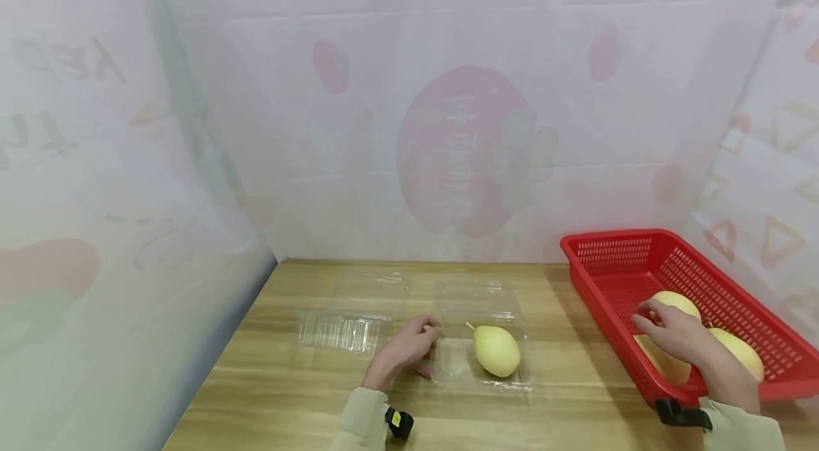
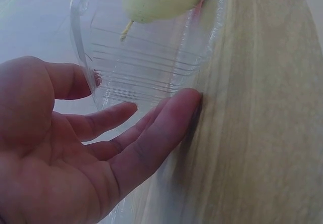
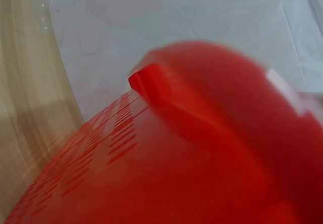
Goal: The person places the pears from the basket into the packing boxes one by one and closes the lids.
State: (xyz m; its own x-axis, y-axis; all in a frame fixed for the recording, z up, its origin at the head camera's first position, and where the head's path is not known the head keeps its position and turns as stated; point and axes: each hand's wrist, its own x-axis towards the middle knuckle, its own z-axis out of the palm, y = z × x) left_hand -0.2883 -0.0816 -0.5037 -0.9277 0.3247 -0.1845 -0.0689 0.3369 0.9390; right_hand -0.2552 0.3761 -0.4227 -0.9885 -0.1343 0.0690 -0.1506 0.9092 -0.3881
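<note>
A yellow pear (image 1: 497,351) lies in a clear plastic clamshell box (image 1: 451,364) with its lid raised at the back. My left hand (image 1: 404,349) is at the box's left side. In the left wrist view, the loosely bent fingers (image 2: 156,133) touch or nearly touch the ribbed end of the box. Over on the right, my right hand (image 1: 681,337) is inside a red basket (image 1: 601,309), above a cut-looking pale pear (image 1: 665,365) and beside another pear (image 1: 678,303). The right wrist view shows mostly blurred red basket wall (image 3: 166,173), hiding that hand's fingers.
A second clear clamshell box (image 1: 339,332) lies open left of my left hand. One more pear (image 1: 739,353) sits in the basket, right of my right wrist. A printed white sheet (image 1: 358,152) hangs behind the wooden table (image 1: 269,380).
</note>
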